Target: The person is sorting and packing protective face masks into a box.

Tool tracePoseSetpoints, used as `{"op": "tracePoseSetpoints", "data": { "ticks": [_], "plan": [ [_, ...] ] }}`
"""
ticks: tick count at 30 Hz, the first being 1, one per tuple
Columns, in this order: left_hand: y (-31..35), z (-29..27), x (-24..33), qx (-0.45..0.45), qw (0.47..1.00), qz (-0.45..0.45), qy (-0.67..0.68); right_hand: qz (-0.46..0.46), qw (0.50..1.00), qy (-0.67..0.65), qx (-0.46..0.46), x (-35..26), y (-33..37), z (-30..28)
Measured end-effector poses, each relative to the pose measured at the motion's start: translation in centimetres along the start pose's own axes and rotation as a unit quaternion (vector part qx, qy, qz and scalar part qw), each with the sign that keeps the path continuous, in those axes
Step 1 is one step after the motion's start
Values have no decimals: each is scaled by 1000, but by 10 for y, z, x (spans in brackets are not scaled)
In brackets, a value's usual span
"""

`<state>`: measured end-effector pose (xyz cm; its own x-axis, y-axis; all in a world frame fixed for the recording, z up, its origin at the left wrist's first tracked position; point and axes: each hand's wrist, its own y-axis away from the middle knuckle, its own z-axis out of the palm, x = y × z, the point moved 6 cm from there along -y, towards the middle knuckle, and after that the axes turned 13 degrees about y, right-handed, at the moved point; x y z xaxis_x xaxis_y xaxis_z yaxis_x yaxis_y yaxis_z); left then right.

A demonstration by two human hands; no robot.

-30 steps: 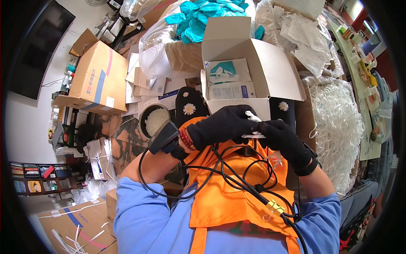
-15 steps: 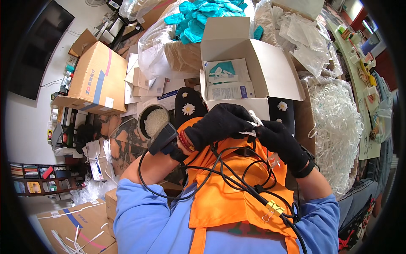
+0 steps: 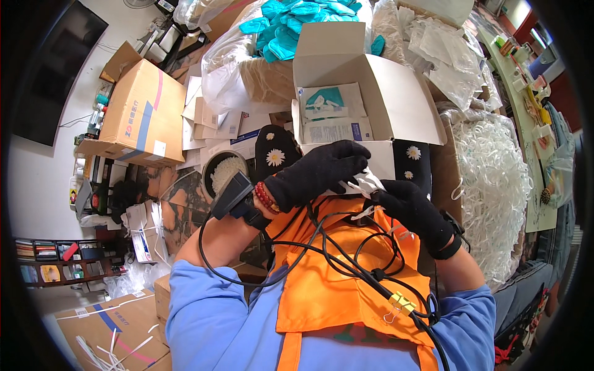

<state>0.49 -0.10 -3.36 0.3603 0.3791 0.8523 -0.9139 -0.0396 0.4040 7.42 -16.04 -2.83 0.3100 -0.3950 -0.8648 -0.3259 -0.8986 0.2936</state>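
Note:
Both my hands wear black gloves and are close together in front of my orange apron. My left hand (image 3: 318,173) reaches in from the left, its upper fingers bent above a small bundle of white strips (image 3: 366,181) and its lower fingers closed at the bundle's left end. At the other end my right hand (image 3: 408,210) pinches the bundle between thumb and fingers. A loose white end hangs below, against the apron. Just beyond the hands stands an open white carton (image 3: 408,102) holding flat printed pouches (image 3: 334,102), one with a teal piece showing.
On the right is a box of tangled white strips (image 3: 489,185). A pot of white pellets (image 3: 209,179) stands left of my knee. Teal pieces (image 3: 291,31) fill a lined box at the back. Black cables (image 3: 346,260) loop over my apron. A brown carton (image 3: 145,114) stands left.
My left hand has turned and its upper fingers have lifted off the white strips. The bundle now shows wider between the hands. My right hand has hardly moved.

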Motion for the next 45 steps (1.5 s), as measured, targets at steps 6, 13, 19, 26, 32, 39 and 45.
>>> {"op": "tracePoseSetpoints", "data": {
  "ticks": [6,13,19,26,32,39,45],
  "plan": [
    [-7,6,3,-70,995,38,-58,-4,1000,9,-10,-5,1,-2],
    [-7,-15,23,7,985,128,-114,6,1000,18,-9,15,0,-3],
    [12,-80,65,197,930,253,-181,45,997,54,8,28,11,-26],
    [20,-62,71,133,937,197,-256,-38,889,298,346,27,37,-110],
    [1,18,55,-30,989,114,-88,-168,896,255,322,-30,-20,-63],
    [-1,-3,60,4,977,198,-81,-219,894,279,273,-40,-26,-25],
    [5,-8,55,3,979,176,-99,92,960,-250,90,-17,-30,-19]
  ]
}}
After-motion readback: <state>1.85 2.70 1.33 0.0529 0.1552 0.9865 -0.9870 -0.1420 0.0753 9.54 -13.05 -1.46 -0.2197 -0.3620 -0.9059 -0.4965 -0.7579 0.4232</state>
